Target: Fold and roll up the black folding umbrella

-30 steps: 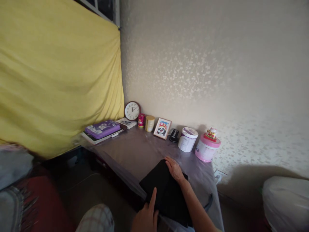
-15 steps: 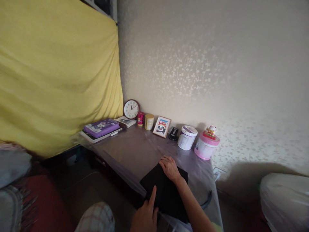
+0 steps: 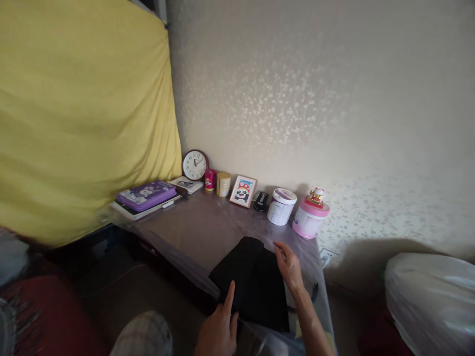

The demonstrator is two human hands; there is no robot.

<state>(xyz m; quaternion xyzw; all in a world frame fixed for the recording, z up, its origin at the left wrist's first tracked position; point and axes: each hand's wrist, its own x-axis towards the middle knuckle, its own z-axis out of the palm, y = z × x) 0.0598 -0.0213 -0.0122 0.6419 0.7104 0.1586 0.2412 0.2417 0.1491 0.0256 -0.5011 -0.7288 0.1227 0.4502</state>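
A flat piece of folded black cloth point(image 3: 261, 287) lies on the near end of the table, with a raised fold line down its middle. My left hand point(image 3: 219, 326) is at its near left edge, index finger stretched out onto the cloth and thumb apart. Just past the cloth's right edge is my right hand point(image 3: 289, 267), its fingers loosely bent and apart, with nothing visible in them. Whether its fingertips touch the cloth I cannot tell.
Along the wall stand a round clock point(image 3: 195, 165), a pink can point(image 3: 210, 180), a yellow-lidded jar point(image 3: 223, 185), a panda picture frame point(image 3: 243, 191), a black object point(image 3: 261, 201), a white tub point(image 3: 282, 207) and a pink tub point(image 3: 310, 220) with a cat figurine. A purple case point(image 3: 147, 195) lies left.
My right hand has lifted off the top of the black cloth and moved right, beyond its edge. My left hand stays at the near left edge. The view has shifted slightly.
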